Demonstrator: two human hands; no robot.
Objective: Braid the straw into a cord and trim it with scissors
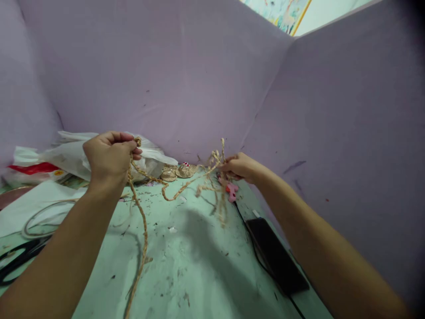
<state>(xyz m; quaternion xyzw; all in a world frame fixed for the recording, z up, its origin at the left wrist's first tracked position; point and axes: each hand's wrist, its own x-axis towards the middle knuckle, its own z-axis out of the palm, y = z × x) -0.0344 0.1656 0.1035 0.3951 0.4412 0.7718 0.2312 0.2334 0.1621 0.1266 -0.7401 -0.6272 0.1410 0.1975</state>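
Observation:
My left hand [113,155], raised over the left side of the table, pinches a braided tan cord [143,217] near a small knotted bit at the fingertips. From that hand one length hangs down toward the table's near edge. Another length sags across to my right hand [239,167], whose fingers are closed on a bunch of loose, frayed cord ends [215,157]. Some of these strands dangle below the right hand and look blurred. The right fingertips are partly hidden.
A white plastic bag [69,150] and woven round pieces [169,173] lie by the back wall. Black-handled scissors [20,259] rest at left. A pink item [231,191] and a black phone [277,254] with a cable lie at right on the green table [172,266]. Lilac walls [166,79] enclose it.

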